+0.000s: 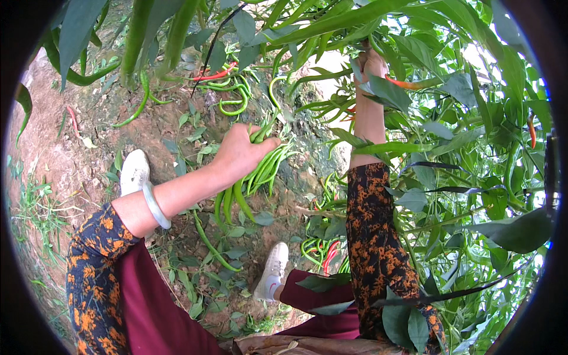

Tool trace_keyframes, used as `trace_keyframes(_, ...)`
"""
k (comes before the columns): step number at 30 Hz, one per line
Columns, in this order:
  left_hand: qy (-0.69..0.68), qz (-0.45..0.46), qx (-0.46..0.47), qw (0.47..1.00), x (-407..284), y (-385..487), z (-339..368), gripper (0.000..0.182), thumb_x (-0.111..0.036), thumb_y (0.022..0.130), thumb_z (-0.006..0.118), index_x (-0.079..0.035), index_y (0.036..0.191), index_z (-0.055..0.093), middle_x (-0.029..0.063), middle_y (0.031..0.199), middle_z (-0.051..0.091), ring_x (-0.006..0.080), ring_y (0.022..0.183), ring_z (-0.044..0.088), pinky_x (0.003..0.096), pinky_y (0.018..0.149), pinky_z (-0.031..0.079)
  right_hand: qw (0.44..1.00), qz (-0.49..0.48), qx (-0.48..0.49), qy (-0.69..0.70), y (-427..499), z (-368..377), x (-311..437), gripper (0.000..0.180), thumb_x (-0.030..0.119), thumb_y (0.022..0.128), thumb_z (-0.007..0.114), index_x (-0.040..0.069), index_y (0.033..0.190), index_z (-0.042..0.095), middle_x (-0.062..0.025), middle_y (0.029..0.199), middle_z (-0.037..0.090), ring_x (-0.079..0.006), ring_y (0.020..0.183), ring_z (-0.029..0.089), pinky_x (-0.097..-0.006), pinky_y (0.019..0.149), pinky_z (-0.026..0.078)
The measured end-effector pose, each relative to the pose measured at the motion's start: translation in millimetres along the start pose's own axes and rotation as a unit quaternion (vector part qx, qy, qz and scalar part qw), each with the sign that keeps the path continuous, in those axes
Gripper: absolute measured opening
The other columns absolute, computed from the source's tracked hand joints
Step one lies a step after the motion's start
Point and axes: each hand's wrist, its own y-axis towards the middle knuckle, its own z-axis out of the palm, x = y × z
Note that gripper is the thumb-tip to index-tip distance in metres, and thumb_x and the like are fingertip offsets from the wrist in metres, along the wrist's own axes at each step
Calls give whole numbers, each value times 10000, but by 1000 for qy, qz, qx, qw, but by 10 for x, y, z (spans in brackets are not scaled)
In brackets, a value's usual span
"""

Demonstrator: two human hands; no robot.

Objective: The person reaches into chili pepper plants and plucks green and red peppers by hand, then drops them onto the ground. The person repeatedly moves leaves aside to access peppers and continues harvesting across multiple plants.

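My left hand (245,150) is closed around a bunch of long green chili peppers (268,166), whose ends hang out below and beside the fist. My right hand (372,60) reaches up among the leaves and peppers of a chili plant (443,111); leaves cover most of its fingers, so what it touches is hidden. Close to the right wrist hangs an orange-red chili pepper (406,83). Large green chili peppers (137,40) hang from the plant at the top left.
Picked green and red chilies (233,100) lie on the soil beyond my left hand. Another pile of red and green chilies (328,255) lies by my right shoe (273,270). Black strips (437,165) run through the foliage at right. Small weeds (42,199) grow at left.
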Motion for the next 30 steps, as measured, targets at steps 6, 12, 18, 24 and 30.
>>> trace_keyframes(6, 112, 104, 9, 988, -438, 363, 0, 335, -301, 884, 692, 19, 785, 697, 94, 573, 590, 161, 545, 549, 384, 590, 476, 998, 20, -50, -34, -230, 46, 60, 173, 143, 945, 662, 8, 1053, 674, -74, 893, 686, -111, 639, 578, -244, 538, 455)
trace_keyframes(12, 160, 274, -36, 947, -1175, 1208, 619, 374, -357, 917, 680, 9, 846, 716, 125, 620, 625, 255, 569, 619, 448, 611, 507, 999, -38, -28, 1, -275, -145, -121, 180, 135, 943, 661, 91, 1115, 632, -49, 910, 677, -130, 705, 614, -284, 586, 503)
trace_keyframes(18, 246, 194, -106, 944, -1599, 1873, 1100, 452, -465, 818, 746, -37, 964, 750, 159, 966, 739, 339, 911, 718, 447, 804, 558, 856, -238, -16, -458, -592, -301, 2, 192, 169, 923, 673, -19, 906, 706, -88, 865, 705, -185, 789, 643, -361, 737, 503)
trace_keyframes(24, 251, 203, -133, 937, -1535, 2307, 1144, 321, -283, 774, 729, -55, 997, 759, 147, 941, 744, 315, 901, 727, 400, 798, 582, 879, -117, -60, -459, -1038, 91, 410, 244, 201, 898, 700, -32, 972, 710, -94, 829, 748, -224, 820, 709, -352, 732, 531)
trace_keyframes(30, 242, 234, -58, 940, -1303, 2224, 866, 265, -255, 842, 730, -8, 937, 740, 115, 796, 722, 249, 714, 715, 351, 630, 565, 864, -3, -58, -499, -1632, -108, 244, 410, 375, 836, 733, -23, 934, 712, -182, 887, 700, -287, 775, 647, -395, 736, 499)
